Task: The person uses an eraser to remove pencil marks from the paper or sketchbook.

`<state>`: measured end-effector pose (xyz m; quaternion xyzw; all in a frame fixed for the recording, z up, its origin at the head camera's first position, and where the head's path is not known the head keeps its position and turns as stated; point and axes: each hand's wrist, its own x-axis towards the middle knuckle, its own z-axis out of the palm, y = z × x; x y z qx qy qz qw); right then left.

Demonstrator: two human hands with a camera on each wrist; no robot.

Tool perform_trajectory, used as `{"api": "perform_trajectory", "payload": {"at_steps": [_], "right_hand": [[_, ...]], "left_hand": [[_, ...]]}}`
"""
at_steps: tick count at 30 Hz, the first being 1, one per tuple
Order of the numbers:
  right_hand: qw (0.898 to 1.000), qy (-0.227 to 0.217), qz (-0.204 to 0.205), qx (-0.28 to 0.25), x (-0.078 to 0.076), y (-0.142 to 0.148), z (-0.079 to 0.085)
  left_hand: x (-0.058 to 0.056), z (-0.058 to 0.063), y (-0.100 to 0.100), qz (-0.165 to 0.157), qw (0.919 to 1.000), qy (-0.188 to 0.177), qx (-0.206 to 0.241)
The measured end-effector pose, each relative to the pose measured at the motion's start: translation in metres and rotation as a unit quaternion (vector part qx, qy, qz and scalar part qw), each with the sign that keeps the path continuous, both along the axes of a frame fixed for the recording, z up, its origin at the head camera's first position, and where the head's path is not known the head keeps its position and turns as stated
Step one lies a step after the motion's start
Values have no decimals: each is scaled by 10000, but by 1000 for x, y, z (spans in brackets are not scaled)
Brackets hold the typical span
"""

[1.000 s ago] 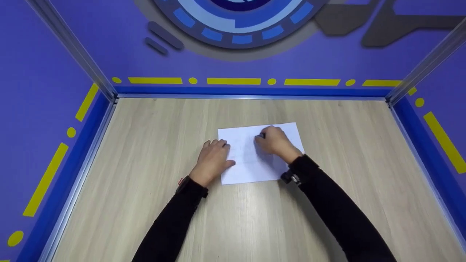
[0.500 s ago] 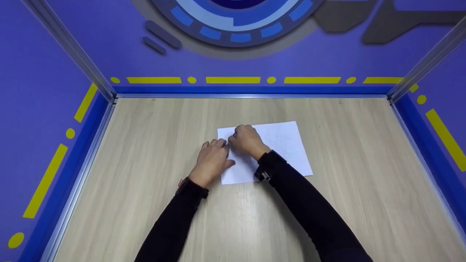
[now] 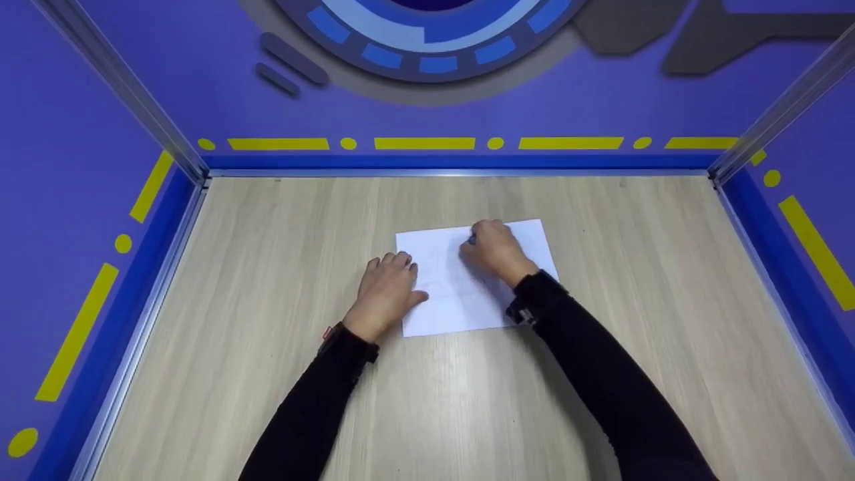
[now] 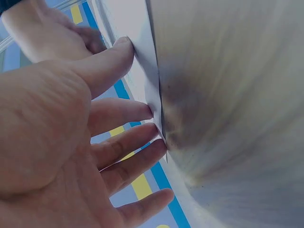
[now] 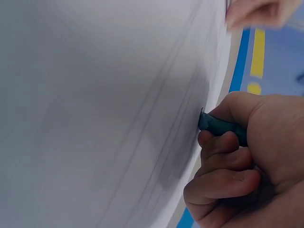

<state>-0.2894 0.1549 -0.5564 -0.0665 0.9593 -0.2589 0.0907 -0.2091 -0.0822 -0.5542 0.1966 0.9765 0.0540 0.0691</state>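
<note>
A white sheet of paper (image 3: 434, 317) with faint grey lines lies on the table. My left hand (image 3: 385, 294) rests at its left edge, thumb on the sheet. In the left wrist view the spread fingers (image 4: 126, 140) reach to the paper's edge (image 4: 146, 52). Over the upper right half of the sheet, my right hand (image 3: 497, 250) grips a thick, dark teal pen-like tool (image 5: 219, 127). A small narrow tip shows at its end, right at the paper; the rest is hidden in the curled fingers (image 5: 221, 185). Several long straight lines run across the sheet in the right wrist view.
The wood-grain table (image 3: 427, 407) is bounded by a purple back wall (image 3: 427, 117), a left wall (image 3: 60, 200) and a right wall (image 3: 815, 200), with metal strips along the joints. A black band sits on each wrist.
My right hand swept left across the sheet to beside the left hand, then came back right with the teal tool. The left hand stays at the paper's edge.
</note>
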Motion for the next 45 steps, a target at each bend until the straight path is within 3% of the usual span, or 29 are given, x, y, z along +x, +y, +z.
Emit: {"api": "perform_trajectory", "payload": {"at_steps": [5, 9, 18, 22, 27, 34, 37, 40, 44, 45], "right_hand": [[9992, -17, -389, 41, 1, 51, 0], [9974, -219, -668, 143, 2, 77, 1], [9954, -267, -798, 459, 9, 77, 11], [9964, -204, -744, 355, 10, 63, 12], [9994, -309, -157, -99, 1, 15, 8], [9983, 41, 482, 333, -45, -51, -63], [9963, 89, 548, 649, -45, -63, -68], [9956, -33, 517, 778, -31, -69, -43], [9973, -28, 447, 577, -7, -65, -8], [9979, 73, 432, 481, -9, -58, -12]], "left_hand": [[3, 2, -2, 37, 10000, -58, -54], [5, 1, -1, 53, 9999, -107, -43], [0, 2, 4, 50, 9999, -82, 41], [0, 3, 4, 64, 9998, -111, 165], [0, 3, 3, 82, 9998, -67, 195], [0, 1, 6, -74, 9996, 116, 251], [1, -1, 6, -100, 9992, 145, 355], [2, -1, 4, -78, 9991, 194, 375], [3, 0, 1, -1, 9994, 187, 283], [3, 1, 1, 9, 9995, 156, 260]]}}
